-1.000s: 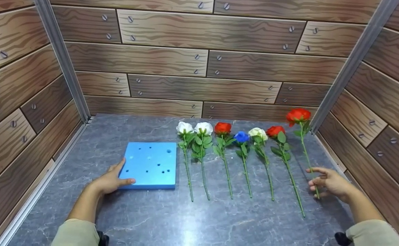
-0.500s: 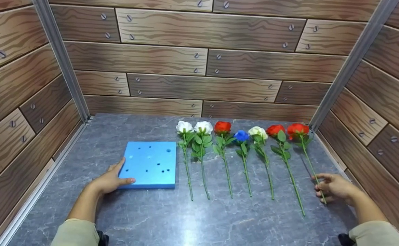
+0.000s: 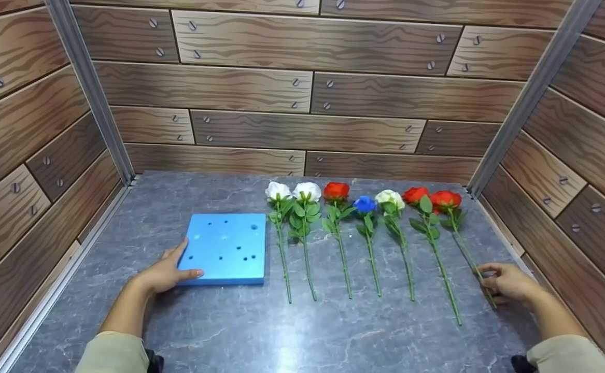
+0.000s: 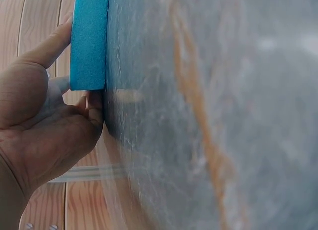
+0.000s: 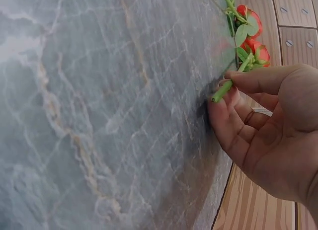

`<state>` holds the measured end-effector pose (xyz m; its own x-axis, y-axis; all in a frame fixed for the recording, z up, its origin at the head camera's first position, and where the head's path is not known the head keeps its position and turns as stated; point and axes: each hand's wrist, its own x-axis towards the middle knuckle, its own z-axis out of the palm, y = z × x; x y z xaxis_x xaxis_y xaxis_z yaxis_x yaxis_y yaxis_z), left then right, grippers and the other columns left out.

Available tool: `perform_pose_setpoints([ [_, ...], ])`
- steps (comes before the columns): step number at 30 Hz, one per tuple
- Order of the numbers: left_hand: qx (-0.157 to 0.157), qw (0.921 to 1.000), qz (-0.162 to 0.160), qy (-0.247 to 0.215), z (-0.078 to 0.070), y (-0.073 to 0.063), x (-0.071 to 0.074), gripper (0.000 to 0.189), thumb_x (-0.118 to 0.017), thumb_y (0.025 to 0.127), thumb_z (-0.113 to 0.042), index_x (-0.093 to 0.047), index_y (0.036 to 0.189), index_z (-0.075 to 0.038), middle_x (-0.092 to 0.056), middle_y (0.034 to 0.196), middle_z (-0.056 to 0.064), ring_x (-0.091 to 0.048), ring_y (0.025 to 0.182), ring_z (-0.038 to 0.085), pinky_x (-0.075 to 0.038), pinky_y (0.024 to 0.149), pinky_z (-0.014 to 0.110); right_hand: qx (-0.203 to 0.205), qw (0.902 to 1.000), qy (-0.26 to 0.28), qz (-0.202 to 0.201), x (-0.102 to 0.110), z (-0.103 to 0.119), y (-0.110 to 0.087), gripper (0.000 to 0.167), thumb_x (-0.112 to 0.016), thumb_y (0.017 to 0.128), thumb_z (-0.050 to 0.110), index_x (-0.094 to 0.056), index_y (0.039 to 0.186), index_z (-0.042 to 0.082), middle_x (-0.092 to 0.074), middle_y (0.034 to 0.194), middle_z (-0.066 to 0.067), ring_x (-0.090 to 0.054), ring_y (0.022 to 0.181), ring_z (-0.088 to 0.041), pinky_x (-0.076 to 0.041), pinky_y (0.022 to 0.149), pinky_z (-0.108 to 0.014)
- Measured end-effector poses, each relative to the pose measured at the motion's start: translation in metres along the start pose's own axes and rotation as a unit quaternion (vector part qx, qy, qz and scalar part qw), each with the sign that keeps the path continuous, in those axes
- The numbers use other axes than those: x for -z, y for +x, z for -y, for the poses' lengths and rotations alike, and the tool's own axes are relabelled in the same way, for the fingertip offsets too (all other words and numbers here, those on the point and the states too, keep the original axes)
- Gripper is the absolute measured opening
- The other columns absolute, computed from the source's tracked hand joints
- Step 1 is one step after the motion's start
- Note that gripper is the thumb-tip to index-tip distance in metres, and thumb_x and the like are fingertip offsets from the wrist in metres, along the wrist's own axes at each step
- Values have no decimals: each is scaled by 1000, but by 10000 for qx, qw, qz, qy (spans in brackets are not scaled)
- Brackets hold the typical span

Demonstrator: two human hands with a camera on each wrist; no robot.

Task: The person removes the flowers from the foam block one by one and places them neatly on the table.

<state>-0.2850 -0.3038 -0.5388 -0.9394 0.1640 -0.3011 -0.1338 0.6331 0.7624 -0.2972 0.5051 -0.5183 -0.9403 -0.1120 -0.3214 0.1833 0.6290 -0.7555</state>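
My left hand (image 3: 163,270) holds the left side of a blue foam block (image 3: 224,243) with several holes in its top. The thumb lies over the near left corner; in the left wrist view, other fingers curl beside the block's end (image 4: 88,46) at the tabletop. At the far right, my right hand (image 3: 509,284) pinches the lower stem of a red rose (image 3: 446,201) between thumb and fingers. That rose lies low at the table. In the right wrist view, its cut stem end (image 5: 221,92) sticks out past the fingertips.
Left of the held rose lie a red rose (image 3: 443,269), a cream rose (image 3: 390,199), a blue rose (image 3: 365,203), another red rose (image 3: 336,191) and two white roses (image 3: 307,191), stems toward me. Plank-patterned walls (image 3: 302,93) enclose the grey marbled table (image 3: 333,336).
My right hand has lowered the red rose to the table, its head coming down beside the neighbouring red rose. The left hand and the foam block have stayed in place.
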Motion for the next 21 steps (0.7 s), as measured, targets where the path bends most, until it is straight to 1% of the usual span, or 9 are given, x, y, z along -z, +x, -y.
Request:
perform_pose_setpoints([
  [2, 20, 10000, 6, -11, 0, 0, 0, 121, -77, 99, -51, 9, 175, -13, 18, 175, 38, 14, 160, 66, -3, 126, 84, 23, 9997, -220, -110, -1, -1, 0, 51, -56, 108, 7, -40, 150, -17, -67, 102, -6, -67, 87, -16, -63, 72, -35],
  [6, -32, 10000, 37, 45, -1, 1, -1, 121, -77, 99, -52, 10, 175, -12, 18, 174, 39, 14, 159, 67, -4, 126, 84, 63, 9987, -469, -195, -2, -3, 0, 51, -56, 108, 6, -40, 150, -18, -58, 92, -2, -57, 77, -13, -57, 65, -30],
  [9, -68, 9999, 70, 73, -1, 0, -1, 122, -77, 99, -52, 10, 174, -11, 18, 173, 41, 14, 159, 68, -5, 126, 85, 97, 9987, -461, -204, -3, -3, 0, 50, -55, 108, 3, -39, 150, -19, -54, 85, -1, -52, 71, -11, -53, 61, -28],
  [11, -26, 10000, 80, 38, -2, 0, -1, 122, -77, 99, -50, 11, 174, -11, 19, 173, 41, 15, 159, 68, -4, 126, 84, 148, 9986, -458, -200, -4, -2, 0, 48, -55, 108, 2, -39, 148, -20, -53, 82, 0, -51, 68, -11, -52, 59, -27],
  [14, 18, 10000, 50, 52, -4, -1, 1, 123, -80, 98, -48, 9, 174, -9, 18, 173, 41, 14, 159, 67, -4, 126, 83, 214, 9979, -550, -281, -6, 0, 0, 46, -57, 107, 0, -42, 145, -21, -54, 80, 0, -51, 66, -11, -52, 58, -27],
  [17, 21, 9999, -26, 112, -7, -1, 2, 123, -82, 97, -45, 6, 174, -6, 13, 174, 42, 10, 160, 67, -6, 128, 81, 322, 9942, -909, -470, -8, 2, 0, 42, -61, 105, -1, -47, 139, -21, -60, 80, -3, -57, 67, -12, -55, 57, -26],
  [21, 50, 9998, -47, 190, -11, 0, 2, 123, -83, 97, -43, 5, 174, -4, 9, 175, 41, 7, 160, 66, -8, 129, 80, 402, 9862, -1411, -769, -12, 4, 1, 37, -64, 102, -1, -55, 132, -20, -67, 83, -7, -63, 69, -14, -59, 57, -27],
])
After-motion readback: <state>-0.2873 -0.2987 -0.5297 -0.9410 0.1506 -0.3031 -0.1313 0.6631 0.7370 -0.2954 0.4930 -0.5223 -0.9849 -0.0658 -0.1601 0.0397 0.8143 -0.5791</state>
